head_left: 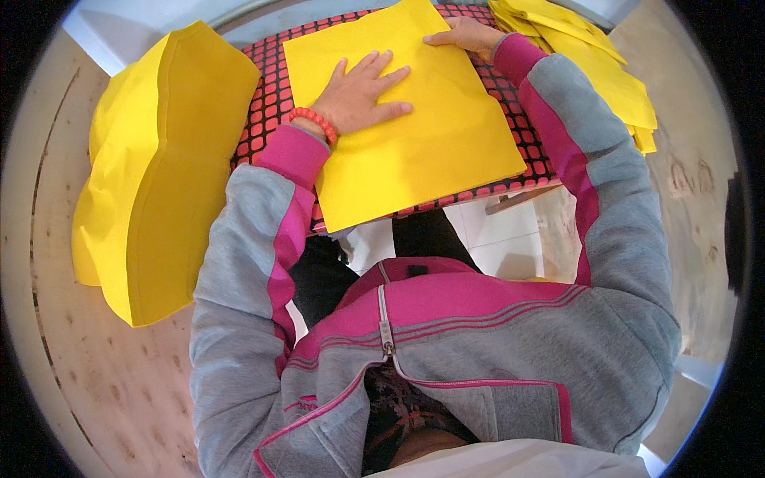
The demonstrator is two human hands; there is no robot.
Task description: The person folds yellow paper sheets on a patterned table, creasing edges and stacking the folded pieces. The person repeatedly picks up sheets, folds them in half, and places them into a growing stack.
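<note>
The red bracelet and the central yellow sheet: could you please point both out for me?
Red bracelet (319, 121): head view, beads midway along its visible arc.
Central yellow sheet (422, 135): head view, bare upper face near its middle.

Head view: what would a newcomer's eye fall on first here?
Most likely the big yellow sheet at top centre, bright against the red-and-black patterned surface, with the left hand spread flat on it and the right hand at its far right edge. Next, the large curved yellow piece at left and the yellow pile at upper right. A red beaded bracelet stands out on the left wrist.
</note>
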